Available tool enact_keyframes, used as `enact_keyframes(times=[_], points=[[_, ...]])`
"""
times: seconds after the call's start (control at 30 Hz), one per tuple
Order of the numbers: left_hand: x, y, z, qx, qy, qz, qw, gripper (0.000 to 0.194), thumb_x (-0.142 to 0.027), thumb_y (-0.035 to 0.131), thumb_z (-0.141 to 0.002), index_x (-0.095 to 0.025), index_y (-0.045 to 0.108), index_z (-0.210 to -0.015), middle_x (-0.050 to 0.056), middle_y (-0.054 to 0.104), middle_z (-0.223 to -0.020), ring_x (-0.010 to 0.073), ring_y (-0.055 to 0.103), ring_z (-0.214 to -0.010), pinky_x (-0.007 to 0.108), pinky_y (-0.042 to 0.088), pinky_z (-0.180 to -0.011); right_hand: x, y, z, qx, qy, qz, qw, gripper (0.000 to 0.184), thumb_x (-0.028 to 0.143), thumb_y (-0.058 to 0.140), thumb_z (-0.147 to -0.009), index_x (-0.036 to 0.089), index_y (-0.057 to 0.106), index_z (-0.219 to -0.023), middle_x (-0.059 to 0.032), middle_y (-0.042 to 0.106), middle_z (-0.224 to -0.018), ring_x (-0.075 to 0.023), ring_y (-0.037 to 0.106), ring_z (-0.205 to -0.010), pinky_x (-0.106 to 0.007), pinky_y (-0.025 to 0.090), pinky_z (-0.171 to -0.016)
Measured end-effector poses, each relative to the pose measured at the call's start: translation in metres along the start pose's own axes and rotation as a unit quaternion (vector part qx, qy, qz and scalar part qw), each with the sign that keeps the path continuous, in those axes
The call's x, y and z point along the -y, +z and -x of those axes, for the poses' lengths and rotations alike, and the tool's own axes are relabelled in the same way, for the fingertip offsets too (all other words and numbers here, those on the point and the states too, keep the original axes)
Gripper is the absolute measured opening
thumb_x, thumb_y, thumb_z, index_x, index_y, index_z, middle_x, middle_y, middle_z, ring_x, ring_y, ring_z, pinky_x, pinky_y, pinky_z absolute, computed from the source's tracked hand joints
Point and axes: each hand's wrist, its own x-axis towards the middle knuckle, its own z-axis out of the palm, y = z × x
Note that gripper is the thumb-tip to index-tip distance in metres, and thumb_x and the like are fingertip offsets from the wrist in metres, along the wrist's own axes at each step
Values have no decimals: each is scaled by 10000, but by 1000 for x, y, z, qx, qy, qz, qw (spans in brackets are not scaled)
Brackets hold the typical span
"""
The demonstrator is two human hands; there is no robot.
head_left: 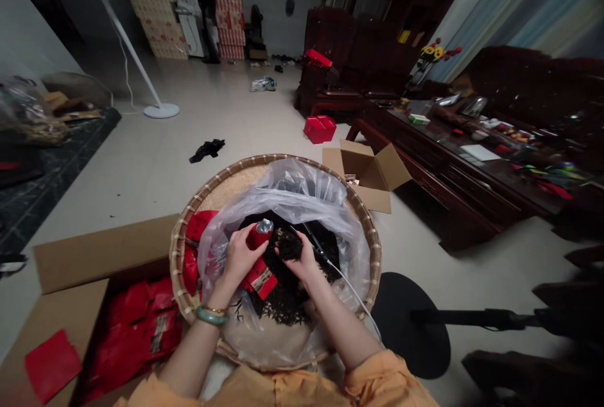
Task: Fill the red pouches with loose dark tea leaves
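Red can (259,234) | tilted, silver end up-right | in L hand (240,257)

- No words, brands or numbers legible anywhere
- Red tea packet (260,279): cream label, print too small to read
- Red packets in cardboard box (158,333): same label, unreadable
- Stacked red cartons (229,23): markings blurred

A white pedestal fan (132,50) is standing on the tiled floor (117,168), a black cloth (206,150) is lying out in the open, and a red plastic crate (319,129) is sitting near a dark wooden desk (472,187). An open cardboard box (358,168) is resting beside the desk, yellow and red flowers (433,51) are rising at its far end, and stacked cartons (230,23) are lining the far wall.
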Motion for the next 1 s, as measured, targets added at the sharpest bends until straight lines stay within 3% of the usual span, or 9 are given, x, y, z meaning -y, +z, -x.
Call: enact_keyframes(times=[0.1,0.23,0.33,0.7,1.0], points=[[0,1,2,2,1,7,1000,466,-345,670,-698,-184,567,-1124,79,656,-994,249,582,-931,366,494,-787,2,0,3,23,40,-90,995,217,315,465,-817,158,583,-725,-80,699,-762,-209,662,-786,-371,529,-746],[-1,2,3,2,8,8,1000,455,-329,674,-695,-178,573,-1112,83,658,-996,248,583,-929,371,493,-793,3,2,8,70,35,-112,991,218,263,450,-813,143,619,-879,-103,708,-885,-213,658,-870,-363,531,-751],[-3,3,5,2,11,9,1000,453,-328,673,-695,-176,573,-1111,87,655,-1018,247,583,-934,379,490,-812,4,1,10,90,41,-119,988,228,265,457,-813,155,623,-924,-79,710,-854,-213,661,-867,-381,526,-773],[-7,5,14,20,42,21,999,440,-304,667,-701,-200,563,-1116,77,647,-1042,245,568,-966,398,470,-854,11,2,14,17,23,-170,985,166,187,462,-821,134,617,-796,-79,688,-781,-151,661,-748,-241,551,-610],[-26,17,22,47,67,27,996,473,-230,681,-670,-198,554,-1124,70,637,-1067,249,555,-988,400,457,-873,38,38,41,36,-142,-132,980,178,241,457,-821,186,594,-722,-17,681,-730,-134,659,-746,-263,545,-686]])
